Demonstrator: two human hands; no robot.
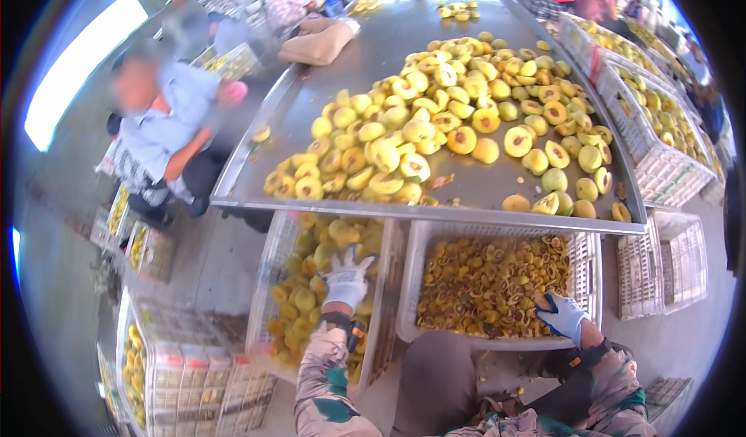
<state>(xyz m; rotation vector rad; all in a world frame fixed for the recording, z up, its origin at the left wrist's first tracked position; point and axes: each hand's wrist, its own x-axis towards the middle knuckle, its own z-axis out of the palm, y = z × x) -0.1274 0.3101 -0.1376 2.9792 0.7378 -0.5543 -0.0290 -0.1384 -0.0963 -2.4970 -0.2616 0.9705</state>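
Note:
My left hand (346,282), in a white glove, has its fingers spread over whole yellow peaches (299,297) in the left crate (260,305). Nothing shows in its grasp. At the right side of a second white crate (594,282), my right hand (563,316), in a white and blue glove, has its fingers curled near a small brownish thing, too small to name. This crate is filled with brown-yellow pitted scraps (489,282). Just beyond both crates, a metal table (311,111) bears a large heap of halved yellow peaches (420,130).
A person in a light blue shirt (175,103) sits at the left. Stacked fruit crates (190,375) stand at the lower left, and more crates of fruit (668,165) line the right. A white crate (660,266) sits right of the table. Other people are at the back.

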